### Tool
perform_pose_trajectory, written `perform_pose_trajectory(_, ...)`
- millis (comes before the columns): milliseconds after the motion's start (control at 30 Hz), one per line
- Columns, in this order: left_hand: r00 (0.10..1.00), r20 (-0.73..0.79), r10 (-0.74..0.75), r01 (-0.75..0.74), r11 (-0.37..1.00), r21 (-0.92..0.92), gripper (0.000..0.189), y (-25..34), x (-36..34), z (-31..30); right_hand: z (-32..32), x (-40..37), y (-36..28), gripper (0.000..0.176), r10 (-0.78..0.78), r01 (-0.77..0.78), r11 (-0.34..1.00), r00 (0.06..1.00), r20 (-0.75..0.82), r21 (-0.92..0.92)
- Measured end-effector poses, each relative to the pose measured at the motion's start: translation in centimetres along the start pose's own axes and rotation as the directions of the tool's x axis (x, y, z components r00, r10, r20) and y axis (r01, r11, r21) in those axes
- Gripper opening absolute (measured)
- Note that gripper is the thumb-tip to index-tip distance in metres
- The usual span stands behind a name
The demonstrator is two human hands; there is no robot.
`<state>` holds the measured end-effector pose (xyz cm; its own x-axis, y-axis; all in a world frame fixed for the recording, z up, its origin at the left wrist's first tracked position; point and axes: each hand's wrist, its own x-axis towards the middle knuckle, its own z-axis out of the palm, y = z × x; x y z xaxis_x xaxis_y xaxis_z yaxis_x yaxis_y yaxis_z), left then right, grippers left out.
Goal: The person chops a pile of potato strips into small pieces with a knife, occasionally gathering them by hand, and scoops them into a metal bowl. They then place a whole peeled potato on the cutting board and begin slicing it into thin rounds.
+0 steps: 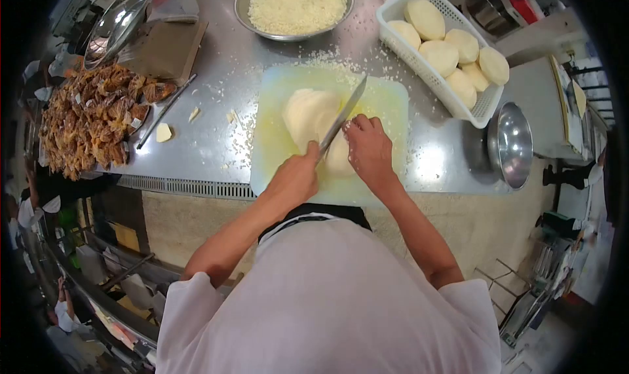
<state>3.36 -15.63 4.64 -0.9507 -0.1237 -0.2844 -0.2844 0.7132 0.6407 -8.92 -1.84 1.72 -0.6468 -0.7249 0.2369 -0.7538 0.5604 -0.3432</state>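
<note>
My left hand (293, 179) is closed round the handle of a long kitchen knife (350, 107), its blade angled away to the upper right. Fingers of my right hand (371, 150) are bent and pressed on a pale peeled root vegetable (339, 159), close to the right side of the blade. To the knife's left lies a smooth-looking pale mound of cut vegetable (310, 112). Everything rests on a yellow-green cutting board (267, 164). The blade's lower edge and part of the held piece are hidden by my hands.
Behind the board stands a metal bowl (239, 14) of chopped white bits. A white basket (386, 37) holds several peeled roots, near a tilted steel bowl (512, 145). At left are a heap of brown wrapped pieces (88, 122), a dark rod (165, 112) and a pale offcut (164, 133).
</note>
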Motion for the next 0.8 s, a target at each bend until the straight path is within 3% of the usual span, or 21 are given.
perform_pose_trajectory(133,0.986,0.095,-0.138,0.142,0.989,-0.036,0.03,1.8,-6.7,-2.9,0.1,-0.4,-0.1,0.018,0.01,-0.01,1.0,1.0,-0.004,0.008)
perform_pose_trajectory(233,0.963,0.189,-0.193,0.197,0.98,-0.002,0.033,1.6,-7.2,-2.3,-0.3,-0.5,0.1,0.019,-0.006,0.006,0.999,1.0,-0.01,0.041)
perform_pose_trajectory(300,0.988,0.1,-0.119,0.123,0.992,-0.034,0.033,0.1,-5.2,0.6,-0.1,-0.6,0.3,0.019,-0.007,0.008,0.999,1.0,-0.027,0.041)
perform_pose_trajectory(367,0.999,0.019,-0.033,0.032,0.998,0.051,0.03,-2.4,-1.0,4.9,0.1,-0.5,0.2,0.019,-0.024,0.026,0.999,0.999,-0.048,0.044)
perform_pose_trajectory(467,0.998,-0.035,0.045,-0.045,0.999,-0.01,0.032,-2.3,2.9,4.9,-0.1,-1.1,0.2,0.021,-0.029,0.03,0.999,0.999,-0.032,0.037)
perform_pose_trajectory(567,0.999,-0.011,0.038,-0.038,0.999,-0.026,0.034,-0.7,-1.0,1.4,-0.1,-0.9,0.2,0.02,0.023,-0.024,0.999,1.0,0.013,0.045)
perform_pose_trajectory(733,0.984,0.111,-0.141,0.152,0.984,-0.093,0.031,1.7,-8.5,-2.4,-0.2,-0.7,0.2,0.014,0.02,-0.02,0.999,1.0,-0.011,0.033)
perform_pose_trajectory(800,0.966,0.167,-0.198,0.199,0.98,0.012,0.034,1.3,-8.7,-1.6,-0.1,-0.7,0.3,0.014,0.015,-0.014,0.999,1.0,-0.025,0.045)
